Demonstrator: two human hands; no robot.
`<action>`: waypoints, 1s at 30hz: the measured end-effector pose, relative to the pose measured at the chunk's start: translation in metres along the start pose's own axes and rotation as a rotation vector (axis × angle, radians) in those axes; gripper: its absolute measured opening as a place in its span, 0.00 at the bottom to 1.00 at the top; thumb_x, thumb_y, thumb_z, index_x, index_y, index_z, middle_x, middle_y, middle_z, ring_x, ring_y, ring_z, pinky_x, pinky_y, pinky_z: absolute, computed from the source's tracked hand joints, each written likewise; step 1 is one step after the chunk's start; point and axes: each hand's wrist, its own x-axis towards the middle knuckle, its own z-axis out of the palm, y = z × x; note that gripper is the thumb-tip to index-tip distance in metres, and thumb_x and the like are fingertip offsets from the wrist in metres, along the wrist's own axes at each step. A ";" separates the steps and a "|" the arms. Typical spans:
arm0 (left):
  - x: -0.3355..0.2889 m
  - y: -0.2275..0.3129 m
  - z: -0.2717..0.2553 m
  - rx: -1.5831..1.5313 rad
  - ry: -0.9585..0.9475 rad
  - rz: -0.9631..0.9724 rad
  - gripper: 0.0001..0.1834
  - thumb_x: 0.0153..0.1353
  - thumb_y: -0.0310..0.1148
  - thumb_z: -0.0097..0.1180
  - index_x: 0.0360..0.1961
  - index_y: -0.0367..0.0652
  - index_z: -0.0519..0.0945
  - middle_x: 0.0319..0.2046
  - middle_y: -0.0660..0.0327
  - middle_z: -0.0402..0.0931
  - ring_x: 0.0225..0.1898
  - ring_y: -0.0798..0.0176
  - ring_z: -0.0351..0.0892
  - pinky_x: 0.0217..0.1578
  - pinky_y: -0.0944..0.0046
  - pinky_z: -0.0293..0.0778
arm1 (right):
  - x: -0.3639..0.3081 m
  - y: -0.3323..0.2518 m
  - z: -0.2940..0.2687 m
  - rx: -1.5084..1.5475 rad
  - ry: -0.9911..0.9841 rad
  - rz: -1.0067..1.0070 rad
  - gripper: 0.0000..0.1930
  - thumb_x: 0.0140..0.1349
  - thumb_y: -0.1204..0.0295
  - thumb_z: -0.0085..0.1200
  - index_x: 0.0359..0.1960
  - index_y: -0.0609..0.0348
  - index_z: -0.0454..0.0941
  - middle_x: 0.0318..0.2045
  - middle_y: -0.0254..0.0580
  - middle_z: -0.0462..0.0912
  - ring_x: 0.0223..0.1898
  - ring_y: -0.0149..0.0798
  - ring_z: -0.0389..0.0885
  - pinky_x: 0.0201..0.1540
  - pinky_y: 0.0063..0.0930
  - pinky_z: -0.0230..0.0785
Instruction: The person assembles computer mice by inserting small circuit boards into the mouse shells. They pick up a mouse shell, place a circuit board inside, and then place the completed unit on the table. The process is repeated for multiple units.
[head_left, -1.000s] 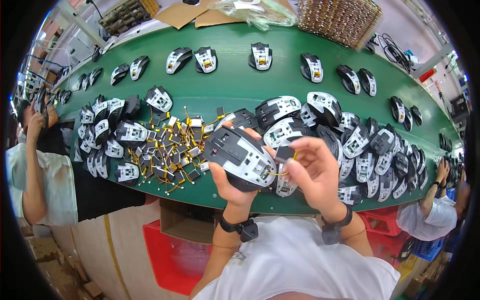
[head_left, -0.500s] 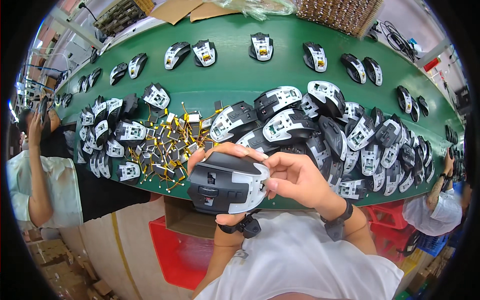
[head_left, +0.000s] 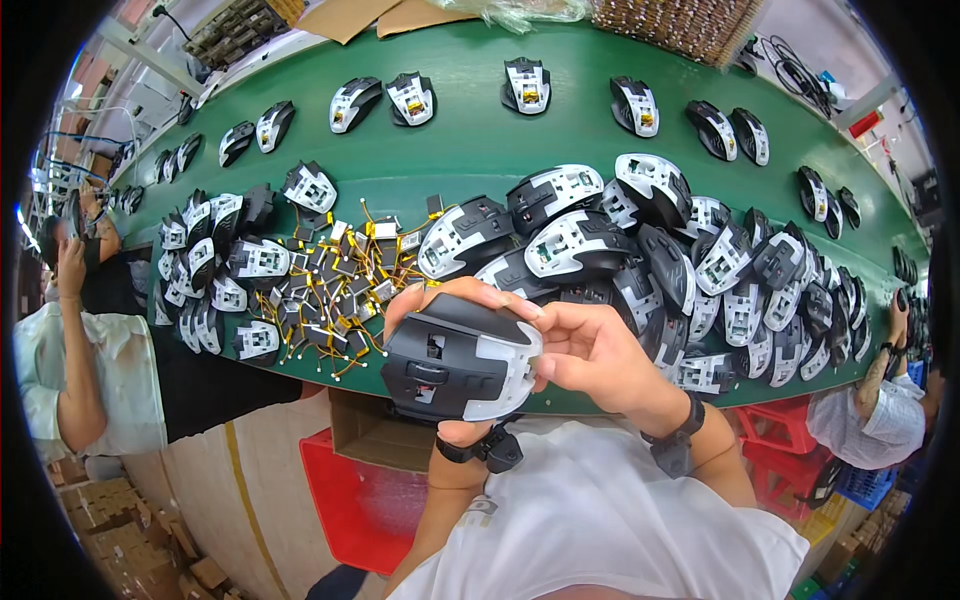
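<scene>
A black and white computer mouse is in my left hand, whose fingers wrap over its far side while the thumb supports the near side. The scroll wheel end points left, and small openings show in the shell. At the white right end, the thumb and forefinger of my right hand are pinched together by an opening. Whatever may be between those fingertips is hidden. Just beyond my left hand lies a heap of small battery packs with yellow, red and black wires. More mice are piled beyond my right hand.
Another pile of mice lies left on the green table. Spaced mice line its far part. Below the near edge are a red bin and a cardboard box. People sit at left and right.
The held mouse has shifted slightly right and tilted a little in my left hand. My right fingers stay pinched at its white end.
</scene>
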 end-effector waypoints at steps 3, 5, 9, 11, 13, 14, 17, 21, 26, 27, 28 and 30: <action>-0.002 -0.002 -0.001 -0.026 -0.012 -0.038 0.59 0.48 0.75 0.57 0.70 0.48 0.51 0.44 0.45 0.70 0.35 0.45 0.79 0.31 0.51 0.81 | 0.000 0.003 -0.002 0.025 0.014 0.018 0.14 0.62 0.75 0.58 0.47 0.70 0.75 0.36 0.37 0.82 0.36 0.26 0.81 0.42 0.23 0.76; -0.002 -0.007 0.001 -0.039 -0.014 -0.055 0.58 0.49 0.75 0.56 0.70 0.47 0.51 0.44 0.45 0.70 0.35 0.46 0.79 0.32 0.52 0.81 | -0.001 0.007 -0.005 0.039 0.033 0.013 0.14 0.63 0.75 0.58 0.47 0.70 0.75 0.37 0.38 0.82 0.37 0.27 0.81 0.42 0.24 0.76; 0.007 -0.018 -0.009 -0.169 -0.019 -0.085 0.56 0.54 0.73 0.54 0.70 0.43 0.52 0.46 0.45 0.69 0.37 0.45 0.79 0.35 0.52 0.80 | 0.004 0.013 -0.003 -0.054 0.108 -0.207 0.13 0.63 0.77 0.58 0.48 0.71 0.75 0.42 0.43 0.82 0.41 0.31 0.82 0.47 0.25 0.75; 0.008 -0.031 -0.017 -0.340 -0.025 -0.067 0.51 0.59 0.70 0.48 0.70 0.42 0.52 0.48 0.44 0.69 0.39 0.44 0.79 0.39 0.50 0.79 | 0.007 0.017 -0.008 -0.296 0.257 -0.488 0.13 0.63 0.78 0.57 0.48 0.71 0.75 0.43 0.44 0.81 0.42 0.32 0.82 0.47 0.25 0.75; 0.007 -0.036 -0.018 -0.346 -0.016 -0.044 0.48 0.62 0.69 0.43 0.69 0.42 0.52 0.49 0.44 0.70 0.40 0.45 0.80 0.39 0.50 0.80 | 0.010 0.020 -0.013 -0.470 0.330 -0.721 0.13 0.62 0.79 0.58 0.48 0.71 0.76 0.42 0.44 0.82 0.42 0.33 0.82 0.46 0.25 0.76; 0.008 -0.037 -0.018 -0.323 -0.031 -0.052 0.47 0.63 0.69 0.41 0.69 0.42 0.53 0.49 0.44 0.70 0.40 0.45 0.80 0.39 0.50 0.80 | 0.009 0.019 -0.017 -0.589 0.315 -0.809 0.14 0.62 0.80 0.58 0.48 0.71 0.74 0.41 0.45 0.82 0.41 0.32 0.82 0.44 0.24 0.76; 0.007 -0.037 -0.013 -0.464 0.042 -0.198 0.44 0.66 0.67 0.38 0.69 0.42 0.55 0.48 0.46 0.72 0.40 0.45 0.80 0.38 0.52 0.80 | 0.011 0.026 -0.003 -0.384 0.395 -0.831 0.16 0.61 0.80 0.59 0.49 0.71 0.71 0.38 0.47 0.83 0.37 0.31 0.83 0.42 0.22 0.75; 0.008 -0.038 -0.024 -0.562 0.038 -0.289 0.45 0.63 0.68 0.44 0.68 0.44 0.55 0.50 0.47 0.71 0.43 0.45 0.81 0.38 0.51 0.82 | 0.003 0.012 0.003 -0.507 0.330 -0.724 0.16 0.60 0.81 0.60 0.49 0.68 0.72 0.37 0.47 0.84 0.35 0.30 0.83 0.39 0.22 0.76; 0.014 -0.033 -0.020 -0.524 0.106 -0.294 0.40 0.68 0.65 0.33 0.65 0.40 0.62 0.45 0.46 0.77 0.37 0.44 0.82 0.37 0.51 0.80 | 0.013 -0.005 -0.011 -1.230 0.171 -1.114 0.26 0.41 0.86 0.62 0.48 0.60 0.82 0.36 0.42 0.84 0.33 0.40 0.81 0.35 0.29 0.76; 0.015 -0.031 -0.019 -0.546 0.121 -0.345 0.40 0.69 0.64 0.33 0.65 0.39 0.62 0.44 0.46 0.77 0.36 0.44 0.82 0.37 0.51 0.80 | 0.015 -0.004 -0.012 -1.261 0.161 -1.139 0.31 0.36 0.84 0.61 0.50 0.59 0.82 0.36 0.41 0.82 0.33 0.42 0.80 0.35 0.30 0.76; 0.015 -0.030 -0.019 -0.568 0.136 -0.397 0.39 0.69 0.64 0.33 0.65 0.39 0.63 0.44 0.46 0.78 0.36 0.44 0.82 0.37 0.51 0.80 | 0.014 -0.007 -0.012 -1.296 0.137 -1.115 0.30 0.37 0.84 0.61 0.50 0.59 0.82 0.37 0.41 0.82 0.33 0.42 0.80 0.35 0.30 0.76; 0.016 -0.029 -0.023 -0.549 0.148 -0.451 0.39 0.69 0.63 0.33 0.64 0.38 0.65 0.44 0.46 0.78 0.36 0.44 0.81 0.37 0.51 0.80 | 0.011 -0.014 -0.009 -1.366 0.091 -1.065 0.28 0.40 0.83 0.62 0.50 0.60 0.81 0.38 0.41 0.81 0.33 0.41 0.80 0.36 0.30 0.76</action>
